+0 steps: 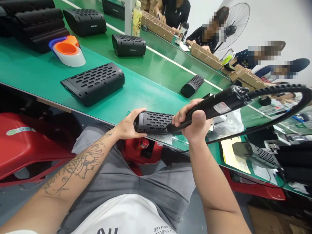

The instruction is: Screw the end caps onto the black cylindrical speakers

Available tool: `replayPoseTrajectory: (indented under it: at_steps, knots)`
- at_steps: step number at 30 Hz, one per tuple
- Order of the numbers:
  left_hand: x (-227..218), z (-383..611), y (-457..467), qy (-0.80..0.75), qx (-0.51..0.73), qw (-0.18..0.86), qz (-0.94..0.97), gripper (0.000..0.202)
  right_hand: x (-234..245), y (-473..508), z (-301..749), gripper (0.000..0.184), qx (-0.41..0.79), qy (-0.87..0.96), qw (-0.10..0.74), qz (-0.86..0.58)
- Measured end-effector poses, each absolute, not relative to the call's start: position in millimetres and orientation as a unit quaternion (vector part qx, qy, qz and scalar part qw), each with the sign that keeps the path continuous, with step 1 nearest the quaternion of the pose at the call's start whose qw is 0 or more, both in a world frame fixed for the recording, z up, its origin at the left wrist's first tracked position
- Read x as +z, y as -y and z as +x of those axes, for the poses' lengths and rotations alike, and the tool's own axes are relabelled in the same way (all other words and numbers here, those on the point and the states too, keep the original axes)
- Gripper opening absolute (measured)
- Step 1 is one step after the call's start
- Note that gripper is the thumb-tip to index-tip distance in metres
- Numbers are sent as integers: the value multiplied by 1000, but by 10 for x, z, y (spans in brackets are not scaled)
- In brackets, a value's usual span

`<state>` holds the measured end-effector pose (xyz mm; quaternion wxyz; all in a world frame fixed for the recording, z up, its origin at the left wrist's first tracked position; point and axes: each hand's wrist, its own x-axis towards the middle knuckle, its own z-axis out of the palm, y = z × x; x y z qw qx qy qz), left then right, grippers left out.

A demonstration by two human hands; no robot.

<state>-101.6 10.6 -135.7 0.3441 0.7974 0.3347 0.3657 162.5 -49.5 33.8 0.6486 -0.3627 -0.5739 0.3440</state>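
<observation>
My left hand (133, 125) grips the left end of a black slotted housing (157, 121) at the front edge of the green table. In my right hand (195, 118) is a black electric screwdriver (214, 102), held tilted with its tip down at the housing's lower right part. A thick coiled cord (280, 87) runs from the tool's upper end and loops back to the right. My right hand and the tool hide the housing's right end. Whether a screw sits under the tip I cannot tell.
Another slotted housing (95, 83) lies on the green table (36, 70) at left, near an orange and white cup-shaped holder (69, 52). More black housings (129, 45) rest farther back. Clear plastic (231, 122) lies at right. Several people work across the table beside cardboard dividers (158, 26).
</observation>
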Motion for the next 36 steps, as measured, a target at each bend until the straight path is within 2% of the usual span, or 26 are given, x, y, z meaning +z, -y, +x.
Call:
replayPoseTrajectory:
  at_steps: [8,11,16,21,25,29,32,34,36]
  knots:
    - [-1260,-1047,-85,-344,347,324,810,130,257,459,1516,67,407,612,593,-329]
    - [-1243,-1051,-85,-350,344,321,810,130,250,441,1523,69,414,598,607,-321]
    - [-1243,-1043,-96,-348,345,322,810,128,239,417,1574,57,418,607,615,-280]
    - [-1233,-1057,-94,-345,343,317,814,124,197,450,1590,68,419,596,608,-316]
    - [-1211,-1077,-105,-343,338,308,820,123,192,534,1545,64,410,588,621,-316]
    - [-1231,-1035,-117,-341,345,300,821,119,304,525,1824,66,325,554,679,-356]
    - [-1282,-968,-105,-348,355,292,817,120,417,367,2440,53,170,489,747,-418]
    - [-1316,-933,-89,-354,358,288,814,121,432,229,2932,44,31,428,769,-475]
    - [-1339,-917,-75,-359,357,286,813,122,372,121,3347,41,-30,390,763,-515]
